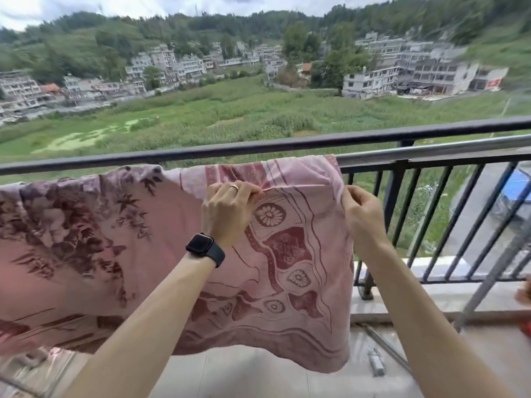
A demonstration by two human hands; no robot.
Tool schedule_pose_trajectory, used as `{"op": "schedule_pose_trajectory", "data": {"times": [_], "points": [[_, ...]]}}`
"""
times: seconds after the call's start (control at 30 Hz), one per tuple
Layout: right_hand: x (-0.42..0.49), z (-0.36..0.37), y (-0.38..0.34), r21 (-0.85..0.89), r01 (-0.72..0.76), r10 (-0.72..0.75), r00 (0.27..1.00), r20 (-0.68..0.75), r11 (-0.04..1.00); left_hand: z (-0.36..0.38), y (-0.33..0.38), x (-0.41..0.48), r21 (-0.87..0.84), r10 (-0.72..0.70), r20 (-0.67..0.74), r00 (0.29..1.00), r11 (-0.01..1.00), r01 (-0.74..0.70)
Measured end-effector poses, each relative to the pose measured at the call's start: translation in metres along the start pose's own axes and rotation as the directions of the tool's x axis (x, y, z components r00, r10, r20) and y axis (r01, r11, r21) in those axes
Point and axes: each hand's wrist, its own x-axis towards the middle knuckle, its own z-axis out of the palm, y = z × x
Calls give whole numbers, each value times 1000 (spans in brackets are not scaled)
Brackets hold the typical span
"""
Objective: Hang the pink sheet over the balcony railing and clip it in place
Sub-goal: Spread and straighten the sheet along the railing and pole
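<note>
The pink sheet, printed with dark red leaves and flowers, hangs draped over a silver bar just inside the black balcony railing. My left hand, with a ring and a black watch on the wrist, pinches a fold of the sheet near the top. At the sheet's right edge my right hand pinches the cloth just below the bar. A taut crease runs between the two hands. No clip is visible.
Black vertical bars fill the railing to the right of the sheet. On the tiled balcony floor lie a small grey object and a metal rod. More pale cloth bunches at the lower left.
</note>
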Motion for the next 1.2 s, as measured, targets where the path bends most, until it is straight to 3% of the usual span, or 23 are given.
{"op": "schedule_pose_trajectory", "data": {"times": [0.13,0.2,0.3,0.43,0.53,0.67,0.8,0.87,1.0,1.1,1.2], "points": [[-54,-1,66,-73,-135,129,988,-86,988,6,-5,-36,75,220,98,971,971,-228],[-56,0,71,-45,-144,138,984,-111,989,5,-11,-37,107,236,127,963,962,-250],[-28,-15,52,151,-159,191,953,-236,976,-9,-33,-20,152,61,57,997,986,-69],[10,-55,14,276,3,67,968,-242,961,-34,-63,4,319,-84,13,996,945,75],[28,-64,8,427,-94,135,989,-66,900,-33,-38,14,297,-221,51,974,934,196],[46,-42,13,228,-283,240,950,197,932,-10,23,37,193,-322,90,942,934,301],[69,-11,2,263,-483,309,807,504,835,25,63,67,220,-245,197,949,955,201],[77,-6,-5,182,-543,341,717,608,820,34,71,76,201,-278,222,935,951,235],[89,-14,-18,87,-537,313,608,729,839,30,73,83,195,-274,120,954,949,248],[97,-27,-37,130,-487,260,652,713,864,19,62,87,198,-277,68,958,945,259],[116,-42,-70,273,-406,189,794,577,872,4,48,97,162,-311,-58,949,935,316]]}}
